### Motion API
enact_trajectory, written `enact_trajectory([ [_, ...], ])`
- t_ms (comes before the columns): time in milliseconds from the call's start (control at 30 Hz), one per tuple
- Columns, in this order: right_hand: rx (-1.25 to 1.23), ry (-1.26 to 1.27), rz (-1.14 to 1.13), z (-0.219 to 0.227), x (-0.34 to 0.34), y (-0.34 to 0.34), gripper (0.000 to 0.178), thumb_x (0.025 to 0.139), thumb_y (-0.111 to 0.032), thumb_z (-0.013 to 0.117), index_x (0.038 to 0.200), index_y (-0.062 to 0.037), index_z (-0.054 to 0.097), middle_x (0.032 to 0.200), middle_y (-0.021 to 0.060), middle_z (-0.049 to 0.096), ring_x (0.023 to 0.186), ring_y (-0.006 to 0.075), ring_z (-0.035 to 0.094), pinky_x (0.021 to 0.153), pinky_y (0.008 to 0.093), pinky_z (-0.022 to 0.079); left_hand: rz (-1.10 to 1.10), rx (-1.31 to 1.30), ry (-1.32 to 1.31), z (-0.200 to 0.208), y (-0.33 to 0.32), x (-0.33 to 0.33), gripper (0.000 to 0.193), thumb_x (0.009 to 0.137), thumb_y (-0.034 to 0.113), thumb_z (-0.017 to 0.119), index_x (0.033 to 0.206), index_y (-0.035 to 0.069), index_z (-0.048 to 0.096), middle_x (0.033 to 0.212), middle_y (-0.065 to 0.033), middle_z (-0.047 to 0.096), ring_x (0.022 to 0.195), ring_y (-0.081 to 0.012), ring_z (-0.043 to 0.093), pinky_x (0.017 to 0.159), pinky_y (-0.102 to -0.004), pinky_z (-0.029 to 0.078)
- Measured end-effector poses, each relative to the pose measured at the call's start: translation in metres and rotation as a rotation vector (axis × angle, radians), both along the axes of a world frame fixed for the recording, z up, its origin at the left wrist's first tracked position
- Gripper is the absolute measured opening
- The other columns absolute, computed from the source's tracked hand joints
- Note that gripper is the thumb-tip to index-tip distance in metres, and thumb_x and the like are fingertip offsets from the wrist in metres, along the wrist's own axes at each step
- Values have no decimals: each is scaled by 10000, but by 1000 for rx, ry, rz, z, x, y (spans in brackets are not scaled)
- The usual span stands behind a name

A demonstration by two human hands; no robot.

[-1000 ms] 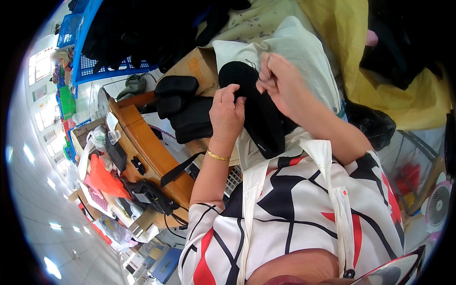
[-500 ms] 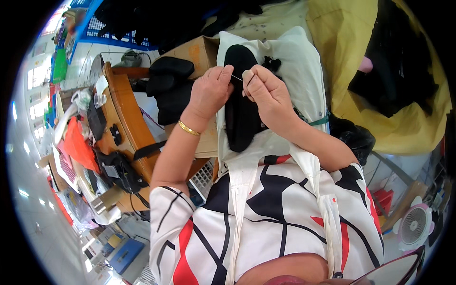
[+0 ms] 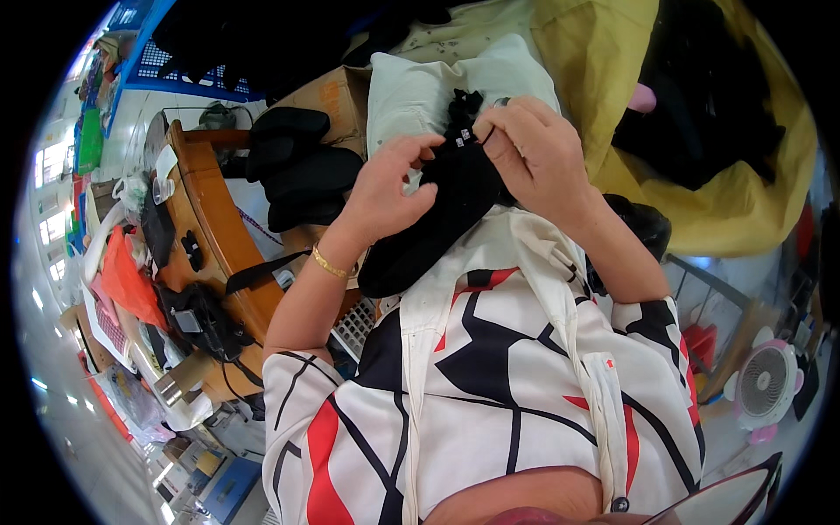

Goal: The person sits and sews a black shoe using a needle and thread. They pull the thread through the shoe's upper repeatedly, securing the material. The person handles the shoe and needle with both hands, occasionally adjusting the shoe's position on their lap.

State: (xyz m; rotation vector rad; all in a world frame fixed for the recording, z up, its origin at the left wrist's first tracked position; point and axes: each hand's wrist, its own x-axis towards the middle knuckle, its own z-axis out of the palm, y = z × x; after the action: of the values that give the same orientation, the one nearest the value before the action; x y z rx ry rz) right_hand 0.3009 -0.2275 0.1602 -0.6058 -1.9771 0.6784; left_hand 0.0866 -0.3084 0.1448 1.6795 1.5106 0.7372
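Elongated black piece [image 3: 437, 214] lay slantwise over the lap, below and between both hands, its lower end near the left forearm. Small black bundle [image 3: 464, 103] with white marks sat at its upper end, against the white cushion [image 3: 404, 101]. Right hand [image 3: 538, 149]: thumb and forefinger pinched a thin black cord [image 3: 488, 136]. Left hand [image 3: 389, 188]: fingers parted, thumb away from forefinger, grasping nothing visible. Left of the cushion: stacked black padded pieces [image 3: 308, 179], cardboard box [image 3: 346, 101]. Right: yellow sack [image 3: 573, 79].
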Motion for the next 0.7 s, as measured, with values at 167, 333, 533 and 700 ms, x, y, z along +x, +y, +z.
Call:
enact_trajectory([
  [167,205,1,6,-4,0,-16,128,793,-11,720,882,-28,629,750,62,579,717,261,601,729,358,552,227,-117,-106,12,-4,21,450,885,385,712,663,-3,665,534,-72,580,479,-192,544,507,-314,445],
  [333,363,-38,26,2,8,-31,184,726,-8,748,868,-34,634,753,53,579,699,251,609,785,413,584,-13,-293,322,2,-7,31,449,829,466,711,683,41,729,576,-138,629,540,-307,616,525,-369,475],
  [533,312,-340,-32,2,72,-33,143,718,-123,748,790,-65,639,730,52,567,718,237,613,702,364,553,-68,-216,325,-4,-25,24,241,822,234,728,800,-5,727,617,-125,650,531,-187,619,537,-310,481],
  [700,-395,-674,-185,9,131,-18,134,884,-144,664,878,-17,618,769,124,625,648,268,592,615,360,472,128,-402,-82,-18,-44,11,159,866,149,718,861,-10,713,692,-18,673,595,-68,584,550,-231,467],
])
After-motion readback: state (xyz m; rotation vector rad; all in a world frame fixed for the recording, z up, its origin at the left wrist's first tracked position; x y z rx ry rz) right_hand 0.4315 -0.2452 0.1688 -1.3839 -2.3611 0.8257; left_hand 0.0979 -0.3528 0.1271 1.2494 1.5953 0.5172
